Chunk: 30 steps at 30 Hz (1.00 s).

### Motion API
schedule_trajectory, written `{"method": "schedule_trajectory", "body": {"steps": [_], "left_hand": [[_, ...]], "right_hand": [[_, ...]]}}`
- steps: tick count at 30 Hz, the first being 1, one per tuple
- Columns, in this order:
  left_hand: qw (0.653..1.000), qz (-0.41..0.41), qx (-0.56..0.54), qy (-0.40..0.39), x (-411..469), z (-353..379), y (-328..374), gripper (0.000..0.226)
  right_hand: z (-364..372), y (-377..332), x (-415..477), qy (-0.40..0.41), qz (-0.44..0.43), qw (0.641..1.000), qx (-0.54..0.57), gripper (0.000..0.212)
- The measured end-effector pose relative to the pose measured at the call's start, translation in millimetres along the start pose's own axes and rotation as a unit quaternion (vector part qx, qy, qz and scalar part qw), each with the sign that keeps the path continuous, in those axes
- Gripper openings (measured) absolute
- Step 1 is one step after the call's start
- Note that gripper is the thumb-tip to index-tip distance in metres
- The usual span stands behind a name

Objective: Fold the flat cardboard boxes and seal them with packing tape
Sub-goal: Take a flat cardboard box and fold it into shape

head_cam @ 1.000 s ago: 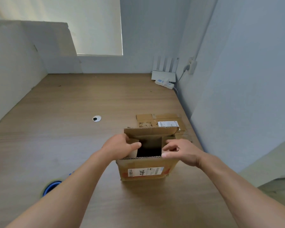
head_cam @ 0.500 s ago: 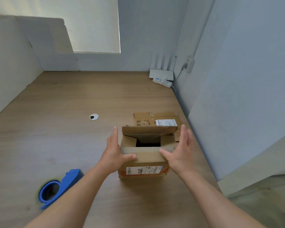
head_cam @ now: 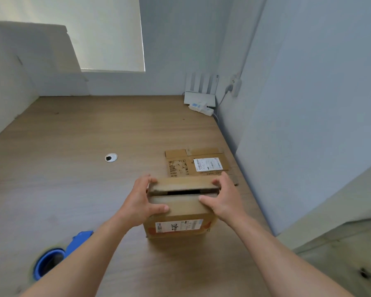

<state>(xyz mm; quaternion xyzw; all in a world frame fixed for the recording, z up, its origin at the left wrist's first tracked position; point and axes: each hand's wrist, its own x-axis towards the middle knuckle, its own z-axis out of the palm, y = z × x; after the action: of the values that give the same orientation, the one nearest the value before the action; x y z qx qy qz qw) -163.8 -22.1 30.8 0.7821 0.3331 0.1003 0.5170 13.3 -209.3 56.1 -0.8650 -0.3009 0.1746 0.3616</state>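
Two hands close on the top of a small cardboard box [head_cam: 180, 213] that stands upright on the wooden table [head_cam: 73, 179], just below the middle of the frame. The left hand [head_cam: 140, 200] grips the box's upper left edge, fingers curled over the far flap [head_cam: 183, 185] and thumb laid across the near flap [head_cam: 180, 204]; the right hand [head_cam: 225, 200] holds the upper right edge the same way. Both flaps are folded down and nearly meet, with a thin dark slit between them. A white label [head_cam: 180, 226] shows on the box's near side. Just above the box in the frame a flat cardboard [head_cam: 180, 166] piece lies on the table by the right wall. At the lower left a blue tape dispenser [head_cam: 51, 259] lies partly hidden behind the left forearm. A round cable hole [head_cam: 111, 157] sits left of centre, and a white router [head_cam: 199, 97] with a power strip [head_cam: 201, 108] stands in the upper right corner of the table
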Motion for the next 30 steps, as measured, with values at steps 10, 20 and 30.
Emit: {"method": "schedule_trajectory", "body": {"steps": [10, 20, 30], "left_hand": [[0.994, -0.045, -0.004, 0.100, -1.8, 18.5, 7.4, 0.037], [0.982, -0.086, 0.061, 0.155, 8.9, 7.9, 6.0, 0.027], [0.982, -0.077, 0.057, 0.160, -15.0, 11.9, 1.3, 0.025]], "right_hand": [[17.2, 5.9, -6.1, 0.052, -0.004, 0.998, 0.029, 0.020], [38.5, -7.5, 11.4, 0.013, 0.047, 0.999, 0.024, 0.051], [42.1, -3.1, 3.9, -0.028, 0.056, 0.996, 0.058, 0.027]]}}
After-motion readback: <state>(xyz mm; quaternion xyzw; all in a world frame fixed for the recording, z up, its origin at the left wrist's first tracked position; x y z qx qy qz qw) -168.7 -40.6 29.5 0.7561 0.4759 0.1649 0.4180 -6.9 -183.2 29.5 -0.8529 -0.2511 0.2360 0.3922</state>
